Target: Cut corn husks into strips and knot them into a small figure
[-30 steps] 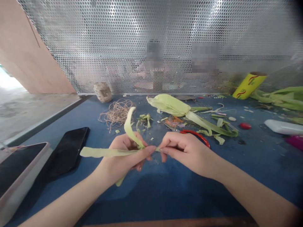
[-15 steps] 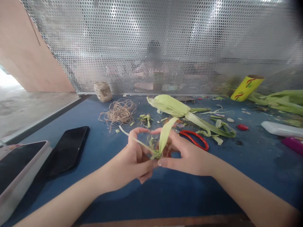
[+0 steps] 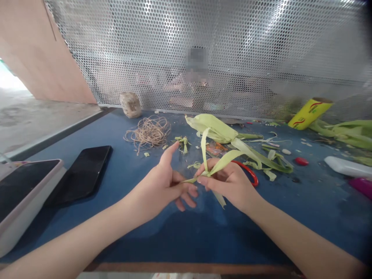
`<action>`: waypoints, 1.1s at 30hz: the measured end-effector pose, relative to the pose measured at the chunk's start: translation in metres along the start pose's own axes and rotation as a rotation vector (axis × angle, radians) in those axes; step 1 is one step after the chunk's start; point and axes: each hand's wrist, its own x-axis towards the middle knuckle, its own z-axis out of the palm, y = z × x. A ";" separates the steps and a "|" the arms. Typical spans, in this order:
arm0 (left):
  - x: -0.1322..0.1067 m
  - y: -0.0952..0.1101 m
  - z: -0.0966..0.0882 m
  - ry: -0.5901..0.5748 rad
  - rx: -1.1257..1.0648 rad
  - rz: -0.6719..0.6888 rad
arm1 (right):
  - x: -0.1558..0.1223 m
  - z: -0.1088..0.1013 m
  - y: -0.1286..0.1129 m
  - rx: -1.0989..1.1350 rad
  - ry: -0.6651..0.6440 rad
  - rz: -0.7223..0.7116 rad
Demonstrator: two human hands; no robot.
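Observation:
My right hand [image 3: 229,180] pinches a knotted piece of pale green corn husk strips [image 3: 226,159] at its knot. Two strip ends stick up from it and another hangs below the fingers. My left hand [image 3: 167,180] grips the piece's left end between thumb and fingers, its index finger stretched upward. Beyond the hands lies a larger corn husk bundle [image 3: 215,127]. Red-handled scissors [image 3: 247,170] are partly hidden behind my right hand. A small knotted green piece [image 3: 184,143] rests on the table past my left index finger.
Tangled brown twine [image 3: 152,131] lies near a small pale jar-like object [image 3: 130,104]. Left are a black phone [image 3: 84,174] and a device in a pale case [image 3: 35,193]. Right are a yellow tube [image 3: 309,113], a red object [image 3: 301,161] and a white object [image 3: 345,164]. Perforated metal stands behind.
The husk piece has turned, and its knot has moved up and right into my right fingers. My left index finger has stretched out, away from my right hand. The view has shifted slightly.

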 end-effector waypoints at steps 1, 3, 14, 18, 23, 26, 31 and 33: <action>0.000 0.000 0.000 0.004 0.001 -0.015 | 0.000 0.000 0.000 0.001 0.022 -0.003; -0.002 0.002 0.000 0.019 -0.006 -0.035 | 0.000 0.000 0.002 0.011 0.074 -0.014; -0.007 0.006 0.000 0.013 0.096 -0.001 | 0.006 0.004 0.006 0.207 0.210 0.036; -0.005 -0.002 0.004 -0.005 0.209 0.144 | 0.002 0.007 0.005 0.145 0.045 0.058; 0.003 -0.012 0.006 0.109 0.292 0.165 | -0.006 0.008 0.006 0.063 -0.073 0.039; 0.006 -0.015 0.005 0.115 0.263 0.213 | -0.008 0.004 0.004 -0.076 0.024 -0.091; 0.010 -0.015 0.008 0.158 0.316 0.224 | -0.005 0.000 0.003 -0.251 0.193 -0.155; 0.011 -0.013 0.009 0.203 0.298 0.202 | -0.004 -0.001 0.002 -0.238 0.240 -0.156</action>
